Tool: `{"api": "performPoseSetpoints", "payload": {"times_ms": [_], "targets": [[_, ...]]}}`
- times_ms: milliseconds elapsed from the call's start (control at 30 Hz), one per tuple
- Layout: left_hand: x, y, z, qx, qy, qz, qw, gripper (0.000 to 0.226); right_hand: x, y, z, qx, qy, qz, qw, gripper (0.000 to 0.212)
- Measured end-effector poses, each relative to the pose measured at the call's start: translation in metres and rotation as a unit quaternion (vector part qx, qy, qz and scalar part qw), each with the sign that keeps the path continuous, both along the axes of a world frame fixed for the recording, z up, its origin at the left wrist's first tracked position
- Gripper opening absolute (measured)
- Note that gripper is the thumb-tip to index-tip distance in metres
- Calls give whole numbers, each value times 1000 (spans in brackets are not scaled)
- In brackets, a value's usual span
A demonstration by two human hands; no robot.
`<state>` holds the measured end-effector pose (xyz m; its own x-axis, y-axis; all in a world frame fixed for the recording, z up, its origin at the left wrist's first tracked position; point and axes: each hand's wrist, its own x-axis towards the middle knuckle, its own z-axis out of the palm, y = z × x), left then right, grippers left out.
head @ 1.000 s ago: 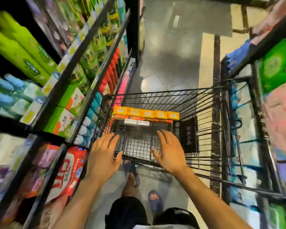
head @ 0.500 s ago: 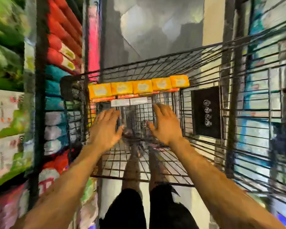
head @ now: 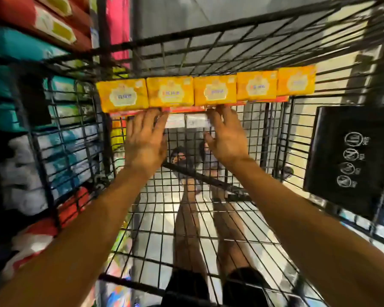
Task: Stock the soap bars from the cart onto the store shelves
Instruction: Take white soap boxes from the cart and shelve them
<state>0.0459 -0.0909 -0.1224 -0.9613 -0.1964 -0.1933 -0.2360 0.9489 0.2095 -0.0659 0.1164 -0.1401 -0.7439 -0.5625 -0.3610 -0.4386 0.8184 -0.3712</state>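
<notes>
My left hand (head: 145,140) and right hand (head: 227,138) are both released, fingers straight, grasping nothing. Their tips reach the near side of the soap bars (head: 213,90), five yellow packs in a row against the far wall of the cart (head: 208,38). Stocked shelves (head: 27,134) stand just left.

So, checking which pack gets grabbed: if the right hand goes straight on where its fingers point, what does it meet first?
Likely the middle yellow soap bar, or the red layer just beneath it. The right hand looks almost there, depth unclear.
</notes>
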Motion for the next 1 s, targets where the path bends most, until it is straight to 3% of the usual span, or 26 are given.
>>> {"api": "performPoseSetpoints", "payload": {"times_ms": [100,233,333,400,500,567,667,800,933,1000], "targets": [[4,2,-12,-37,0,1,999,67,1,-2,-8,-9,19,-20,1000,47],[-1,3,-24,-44,46,14,998,55,2,0,-5,0,-4,-16,1000,44],[-6,0,-10,20,28,13,999,53,2,9,9,-20,-97,-68,993,40],[-7,-2,11,76,-2,15,997,53,6,19,31,-70,-182,-133,972,37],[-2,-4,48,162,-20,53,985,50,17,33,79,-120,-232,-221,940,42],[4,-1,76,276,-15,151,949,50,25,43,114,-138,-248,-265,922,40],[14,7,134,435,-21,301,848,50,36,57,174,-176,-280,-331,884,38],[42,25,216,500,-5,373,782,44,53,79,248,-232,-307,-370,846,36],[88,54,283,556,70,460,689,42,76,95,300,-282,-345,-384,809,51],[116,75,313,578,115,491,642,36,89,103,323,-304,-372,-366,797,68]]}}
